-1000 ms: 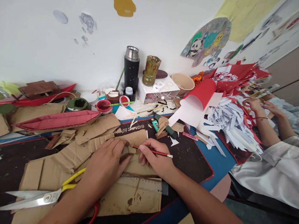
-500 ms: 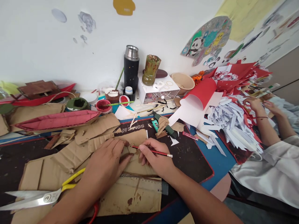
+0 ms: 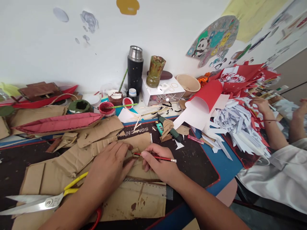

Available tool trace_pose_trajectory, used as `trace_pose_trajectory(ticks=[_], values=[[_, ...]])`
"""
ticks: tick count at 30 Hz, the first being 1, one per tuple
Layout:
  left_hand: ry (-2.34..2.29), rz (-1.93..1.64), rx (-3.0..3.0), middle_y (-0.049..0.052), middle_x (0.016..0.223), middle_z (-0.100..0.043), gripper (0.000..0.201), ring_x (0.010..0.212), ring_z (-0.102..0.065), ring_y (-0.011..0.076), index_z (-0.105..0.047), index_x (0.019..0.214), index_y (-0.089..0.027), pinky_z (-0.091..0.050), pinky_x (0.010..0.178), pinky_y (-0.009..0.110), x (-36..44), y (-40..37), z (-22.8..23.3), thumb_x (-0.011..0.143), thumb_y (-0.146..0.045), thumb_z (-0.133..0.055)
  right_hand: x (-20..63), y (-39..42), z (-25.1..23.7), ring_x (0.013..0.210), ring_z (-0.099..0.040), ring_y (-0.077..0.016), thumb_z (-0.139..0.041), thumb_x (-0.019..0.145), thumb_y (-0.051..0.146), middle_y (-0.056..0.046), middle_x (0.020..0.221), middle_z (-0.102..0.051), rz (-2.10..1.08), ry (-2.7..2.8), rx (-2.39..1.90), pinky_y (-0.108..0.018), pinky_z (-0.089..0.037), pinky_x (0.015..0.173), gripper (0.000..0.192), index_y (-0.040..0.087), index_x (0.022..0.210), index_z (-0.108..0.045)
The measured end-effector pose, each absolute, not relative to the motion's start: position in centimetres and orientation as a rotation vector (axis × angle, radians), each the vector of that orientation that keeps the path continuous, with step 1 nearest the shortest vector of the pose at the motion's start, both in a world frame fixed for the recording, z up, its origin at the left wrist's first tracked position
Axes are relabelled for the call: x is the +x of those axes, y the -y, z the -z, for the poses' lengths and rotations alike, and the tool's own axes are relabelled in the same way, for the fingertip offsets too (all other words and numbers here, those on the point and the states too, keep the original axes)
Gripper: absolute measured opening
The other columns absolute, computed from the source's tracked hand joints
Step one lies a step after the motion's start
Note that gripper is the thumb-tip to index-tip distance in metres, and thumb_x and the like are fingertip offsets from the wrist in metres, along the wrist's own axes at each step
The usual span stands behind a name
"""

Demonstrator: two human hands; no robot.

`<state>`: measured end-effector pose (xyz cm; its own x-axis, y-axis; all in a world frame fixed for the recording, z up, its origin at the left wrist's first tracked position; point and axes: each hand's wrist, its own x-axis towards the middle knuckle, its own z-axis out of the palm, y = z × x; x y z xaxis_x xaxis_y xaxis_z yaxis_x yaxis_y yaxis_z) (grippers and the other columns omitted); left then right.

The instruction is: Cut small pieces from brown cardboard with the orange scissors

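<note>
Since half a second earlier, a co-worker's hand [image 3: 299, 111] at the far right has drawn outward to the frame's edge, and, more slightly, the pencil [image 3: 165, 158] has swung so that its tip sits a little lower and its shaft lies more level. On the blue tabletop [image 3: 223, 166], over a dark mat [image 3: 196, 167], the largest piece is the brown cardboard sheet [image 3: 134, 207] nearest the person, its face blotched with dark stains; a tan cardboard sheet [image 3: 141, 171] lies beyond it, between and under the hands. The pencil, slim, striped red and black with a pale end, points left at a small cardboard piece [image 3: 135, 150] near the left fingertips. The left hand [image 3: 109, 164] is spread palm down over the cardboard, thumb apart from the fingers; whether its grip clasps anything beneath cannot be told. The right hand [image 3: 163, 167] has its grip pinched around the pencil, thumb on top, the other fingers curled under. On the mat, pale upside-down lettering appears to read SOMIC; the fine marks along the clear ruler [image 3: 169, 193] are too small to read.
</note>
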<state>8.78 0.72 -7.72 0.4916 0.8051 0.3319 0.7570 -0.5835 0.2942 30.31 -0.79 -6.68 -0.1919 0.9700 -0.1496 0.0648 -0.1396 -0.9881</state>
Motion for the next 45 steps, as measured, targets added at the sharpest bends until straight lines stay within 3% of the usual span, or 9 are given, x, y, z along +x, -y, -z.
trace_pose_trajectory(ticks=[20, 45], values=[[-1.37, -0.65, 2.641, 0.012, 0.099, -0.076, 0.014, 0.093, -0.075, 0.035, -0.062, 0.109, -0.019, -0.06, 0.084, 0.048, 8.72, -0.76, 7.62, 0.1, -0.03, -0.064, 30.32, 0.67, 6.66, 0.05, -0.064, -0.0117, -0.072, 0.1, 0.05, 0.002, 0.068, -0.068, -1.412, 1.31, -1.283, -0.023, -0.05, 0.051, 0.033, 0.021, 0.086, -0.066], [-1.375, -0.703, 2.601, 0.01, 0.098, -0.076, 0.01, 0.091, -0.074, 0.0325, -0.062, 0.109, -0.022, -0.058, 0.083, 0.045, 8.7, -0.7, 7.92, 0.102, -0.029, -0.059, 30.21, 1.0, 6.91, 0.049, -0.064, -0.0126, -0.071, 0.098, 0.066, 0.001, 0.064, -0.069, -1.475, 1.256, -1.272, -0.023, -0.052, 0.05, 0.047, 0.021, 0.085, -0.064]])
